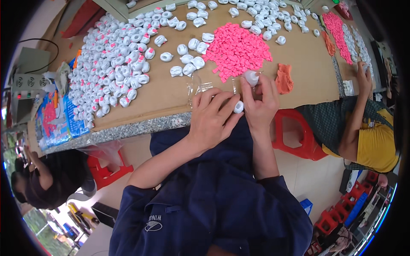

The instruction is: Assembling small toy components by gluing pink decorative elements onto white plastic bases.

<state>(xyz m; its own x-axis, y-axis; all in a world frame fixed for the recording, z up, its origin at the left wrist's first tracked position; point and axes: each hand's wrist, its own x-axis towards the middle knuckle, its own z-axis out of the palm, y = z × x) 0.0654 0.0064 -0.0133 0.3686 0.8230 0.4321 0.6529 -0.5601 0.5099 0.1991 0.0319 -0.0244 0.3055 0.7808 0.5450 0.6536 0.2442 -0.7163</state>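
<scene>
At the near edge of the table, my left hand [210, 119] pinches a small white ring-shaped plastic piece [238, 106] between thumb and fingers. Close beside it, my right hand [261, 102] is closed round a white, rounded, slightly see-through piece [251, 78], gripped by thumb and fingertips. Just beyond my hands lies a heap of small bright pink pieces [237, 49]. A cluster of white plastic pieces [188, 59] sits left of that heap. Clear plastic film [200, 87] lies on the brown board by my left fingers.
A big pile of white pieces, some with pink parts [115, 59], covers the left side. More white pieces [265, 15] lie at the back. An orange cloth [284, 79] rests right of my hand. Co-workers sit at both sides, one in a yellow sleeve [376, 147]. Red stools [294, 132] stand below.
</scene>
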